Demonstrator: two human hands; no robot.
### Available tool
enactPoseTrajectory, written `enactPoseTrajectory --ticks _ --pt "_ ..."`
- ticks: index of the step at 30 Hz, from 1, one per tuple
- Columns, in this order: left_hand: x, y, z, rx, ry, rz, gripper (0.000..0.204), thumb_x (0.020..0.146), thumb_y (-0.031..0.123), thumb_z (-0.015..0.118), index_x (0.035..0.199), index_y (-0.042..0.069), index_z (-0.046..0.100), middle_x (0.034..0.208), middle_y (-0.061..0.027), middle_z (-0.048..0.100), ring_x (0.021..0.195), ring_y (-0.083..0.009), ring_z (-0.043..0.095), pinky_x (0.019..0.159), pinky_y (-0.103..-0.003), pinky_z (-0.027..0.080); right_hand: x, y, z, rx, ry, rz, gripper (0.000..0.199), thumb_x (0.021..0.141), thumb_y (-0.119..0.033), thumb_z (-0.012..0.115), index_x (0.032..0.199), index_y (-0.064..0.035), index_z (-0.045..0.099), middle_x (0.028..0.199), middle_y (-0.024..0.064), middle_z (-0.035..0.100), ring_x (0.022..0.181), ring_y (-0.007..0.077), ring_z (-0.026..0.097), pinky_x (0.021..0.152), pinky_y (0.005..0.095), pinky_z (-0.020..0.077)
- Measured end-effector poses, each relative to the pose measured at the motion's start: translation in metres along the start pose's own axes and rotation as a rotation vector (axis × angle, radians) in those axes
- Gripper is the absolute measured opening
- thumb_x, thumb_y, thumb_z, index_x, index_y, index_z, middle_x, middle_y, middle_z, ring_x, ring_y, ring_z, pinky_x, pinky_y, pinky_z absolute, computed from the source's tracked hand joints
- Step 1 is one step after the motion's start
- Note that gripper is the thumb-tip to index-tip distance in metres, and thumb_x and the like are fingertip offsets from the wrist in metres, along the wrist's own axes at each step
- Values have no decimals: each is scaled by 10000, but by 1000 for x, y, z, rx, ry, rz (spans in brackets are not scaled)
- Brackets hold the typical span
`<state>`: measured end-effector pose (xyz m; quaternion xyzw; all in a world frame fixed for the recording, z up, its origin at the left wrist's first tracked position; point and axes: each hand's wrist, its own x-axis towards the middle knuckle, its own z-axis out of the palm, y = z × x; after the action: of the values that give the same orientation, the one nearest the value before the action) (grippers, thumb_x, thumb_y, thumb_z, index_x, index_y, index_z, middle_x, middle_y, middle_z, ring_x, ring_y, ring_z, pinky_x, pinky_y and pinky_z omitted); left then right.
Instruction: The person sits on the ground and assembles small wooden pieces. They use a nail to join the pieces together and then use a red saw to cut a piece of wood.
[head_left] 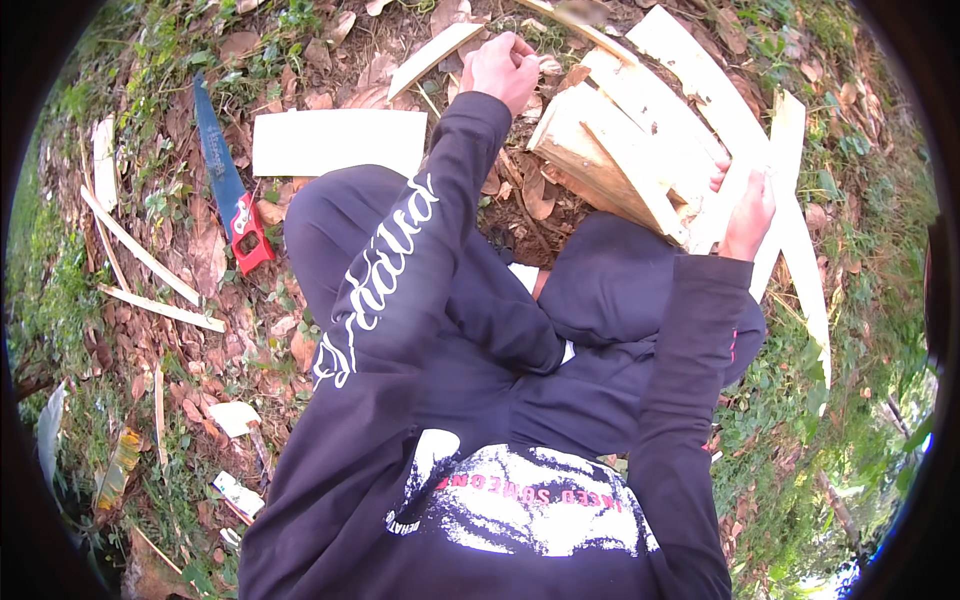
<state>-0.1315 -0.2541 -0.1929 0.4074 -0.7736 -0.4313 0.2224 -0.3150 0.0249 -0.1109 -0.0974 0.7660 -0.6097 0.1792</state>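
Observation:
My left hand (503,72) is raised at the far middle with its fingers curled together. Whatever may be in it is hidden from this angle. Close to it, a narrow wood strip (435,58) lies on the leaves. My right hand (748,215) wraps round a pale wooden slat (728,195), fingertips on one side and thumb on the other. Left of that slat, a split wood block (590,150) rests in front of my crossed legs. Another long slat (700,75) slants across the far right, and one more (788,130) stands out beyond my right hand.
A handsaw (222,165) with a blue blade and red handle lies at the left. Beside it is a flat pale board (340,142). Several thin strips (145,248) are scattered farther left. Dry leaves and green plants cover the ground.

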Motion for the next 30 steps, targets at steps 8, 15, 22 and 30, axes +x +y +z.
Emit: enactPoseTrajectory --ticks 8,15,22,30 --pt "-22 8 -13 -94 -50 -75 155 777 203 666 843 74 721 754 -84 717 689 -189 689 702 -315 545 -109 10 -17 470 63 166 339 1038 -291 426 1125 20 529 888 125 605 708 179 568 617 285 481" --pt "-90 110 34 -215 -259 289 133 813 142 653 889 66 731 767 -103 707 675 -208 685 669 -319 545 -203 28 27 528 -300 390 210 945 -123 459 1084 16 532 838 115 624 658 172 606 610 290 516" --pt "-83 128 105 130 -533 401 222 838 171 654 1024 75 728 761 -89 707 666 -167 679 628 -303 531 -211 43 43 325 -362 302 146 968 -91 486 1037 24 545 822 94 639 653 137 628 597 279 538" --pt "-89 79 23 -44 -412 162 246 881 174 665 1080 32 681 728 -77 682 653 -133 629 637 -284 512 -207 42 43 316 -264 314 169 940 -100 491 1032 24 560 805 110 664 640 165 666 603 299 572"
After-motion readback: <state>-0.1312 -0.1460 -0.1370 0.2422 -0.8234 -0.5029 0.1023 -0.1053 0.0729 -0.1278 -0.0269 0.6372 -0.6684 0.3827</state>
